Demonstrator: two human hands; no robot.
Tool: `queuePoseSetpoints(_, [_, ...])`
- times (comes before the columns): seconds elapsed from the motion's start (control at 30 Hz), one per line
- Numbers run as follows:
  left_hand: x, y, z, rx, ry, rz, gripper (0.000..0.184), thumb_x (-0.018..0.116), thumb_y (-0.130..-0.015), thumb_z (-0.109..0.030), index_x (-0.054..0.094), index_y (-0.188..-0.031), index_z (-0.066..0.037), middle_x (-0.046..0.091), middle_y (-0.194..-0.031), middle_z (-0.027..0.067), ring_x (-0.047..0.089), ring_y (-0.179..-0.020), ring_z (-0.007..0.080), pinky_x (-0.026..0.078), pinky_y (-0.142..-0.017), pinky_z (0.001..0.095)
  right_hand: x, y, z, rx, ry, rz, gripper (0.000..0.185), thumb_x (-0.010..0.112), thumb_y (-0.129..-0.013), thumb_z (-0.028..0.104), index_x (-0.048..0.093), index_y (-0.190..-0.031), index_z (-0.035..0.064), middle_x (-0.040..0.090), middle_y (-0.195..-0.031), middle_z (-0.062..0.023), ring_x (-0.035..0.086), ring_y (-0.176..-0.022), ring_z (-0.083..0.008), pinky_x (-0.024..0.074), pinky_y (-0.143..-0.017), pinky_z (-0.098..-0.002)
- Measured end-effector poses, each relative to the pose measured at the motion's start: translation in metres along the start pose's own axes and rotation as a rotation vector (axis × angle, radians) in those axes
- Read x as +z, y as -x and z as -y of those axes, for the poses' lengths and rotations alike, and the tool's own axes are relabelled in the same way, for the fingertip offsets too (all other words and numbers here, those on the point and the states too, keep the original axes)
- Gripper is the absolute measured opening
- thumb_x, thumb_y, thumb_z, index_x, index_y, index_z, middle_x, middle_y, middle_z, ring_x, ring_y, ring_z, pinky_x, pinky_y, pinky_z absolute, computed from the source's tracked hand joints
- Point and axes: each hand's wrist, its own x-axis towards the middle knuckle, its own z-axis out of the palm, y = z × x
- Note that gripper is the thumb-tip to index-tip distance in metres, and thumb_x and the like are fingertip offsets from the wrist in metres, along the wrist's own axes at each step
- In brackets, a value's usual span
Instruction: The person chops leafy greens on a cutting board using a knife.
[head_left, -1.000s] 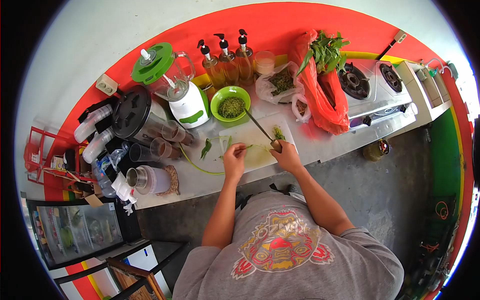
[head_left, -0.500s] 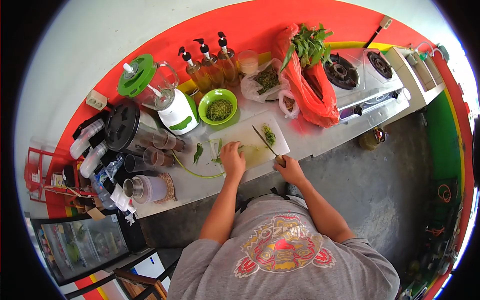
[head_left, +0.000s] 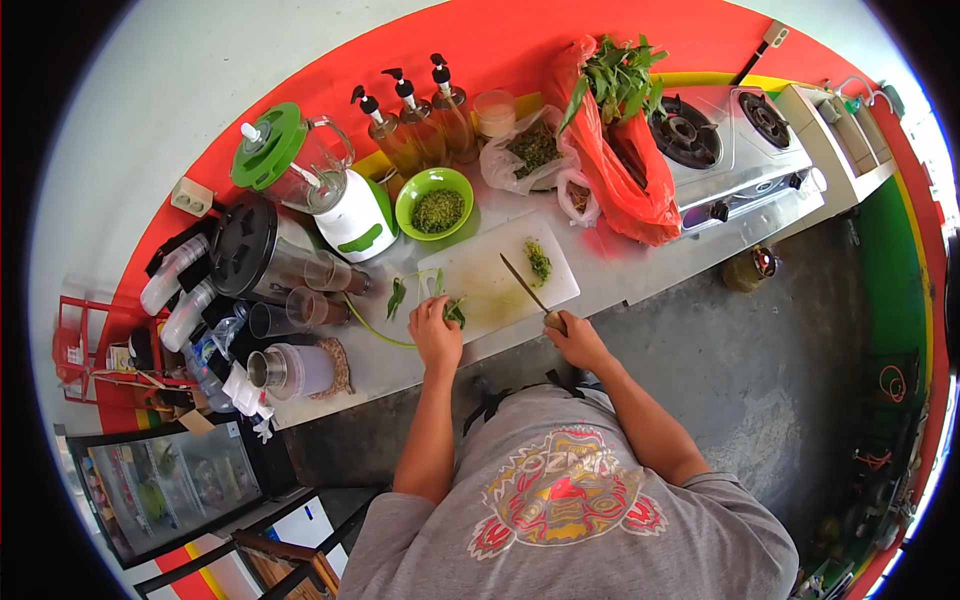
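Note:
My right hand (head_left: 578, 338) is wrapped round the handle of a knife (head_left: 521, 279), whose blade points up and left over the white cutting board (head_left: 490, 262). Chopped greens (head_left: 537, 260) lie on the board's right part. At the board's lower left corner, my left hand (head_left: 436, 332) is closed beside a green leaf (head_left: 455, 312); what its fingers hold is too small to tell. A long green stem (head_left: 372, 325) and another leaf (head_left: 396, 297) lie left of it. Behind the board is a green bowl (head_left: 405, 208) of chopped greens.
A blender (head_left: 355, 215), pump bottles (head_left: 395, 140), plastic bags with greens (head_left: 530, 155) and a red bag (head_left: 650, 205) line the back. The gas stove (head_left: 745, 150) is at right. Cups (head_left: 305, 308) and a steel-topped jar (head_left: 300, 372) stand left.
My left hand has moved left and down, away from the middle of the board to its lower left corner. The knife has come away from the chopped greens. The camera view has shifted.

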Motion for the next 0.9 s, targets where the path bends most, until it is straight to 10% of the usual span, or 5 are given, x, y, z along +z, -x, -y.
queuePoseSetpoints(0.23, [0.037, -0.003, -0.03, 0.218, 0.083, 0.14, 0.032, 0.074, -0.082, -0.009, 0.07, -0.114, -0.011, 0.061, -0.118, 0.0047, 0.052, -0.118, 0.0293, 0.041, -0.1, 0.0443, 0.002, -0.001, -0.006, -0.095, 0.114, -0.002, 0.033, 0.063, -0.097, 0.032, 0.061, -0.102, -0.0003, 0.07, -0.076, -0.0171, 0.07, -0.073, -0.034, 0.0522, -0.072, -0.0438])
queuePoseSetpoints(0.3, [0.05, -0.005, -0.034, 0.216, 0.098, 0.145, 0.029, 0.076, -0.081, -0.01, 0.072, -0.11, -0.01, 0.063, -0.115, 0.005, 0.053, -0.116, 0.0292, 0.042, -0.099, 0.0439, 0.0, -0.001, -0.003, -0.043, 0.066, 0.038, 0.039, 0.06, -0.097, 0.038, 0.057, -0.101, -0.0009, 0.067, -0.086, -0.0289, 0.063, -0.085, -0.0498, 0.048, -0.076, -0.0556])
queuePoseSetpoints(0.53, [0.065, -0.015, -0.048, 0.174, 0.071, 0.132, 0.007, 0.073, -0.084, -0.012, 0.072, -0.09, -0.009, 0.066, -0.095, 0.0051, 0.059, -0.1, 0.0296, 0.045, -0.09, 0.0441, 0.01, 0.001, 0.0, -0.048, 0.178, -0.008, 0.037, 0.058, -0.099, 0.036, 0.053, -0.104, 0.0003, 0.069, -0.077, -0.0209, 0.069, -0.074, -0.0388, 0.0508, -0.072, -0.0484])
queuePoseSetpoints(0.9, [0.076, -0.003, -0.055, 0.246, 0.025, 0.012, 0.004, 0.067, -0.088, -0.01, 0.07, -0.09, -0.008, 0.065, -0.089, 0.0065, 0.06, -0.09, 0.03, 0.047, -0.083, 0.0435, 0.013, 0.011, 0.033, 0.092, 0.48, 0.039, 0.04, 0.052, -0.101, 0.038, 0.043, -0.114, 0.0013, 0.069, -0.084, -0.0292, 0.068, -0.079, -0.0501, 0.0544, -0.074, -0.059])
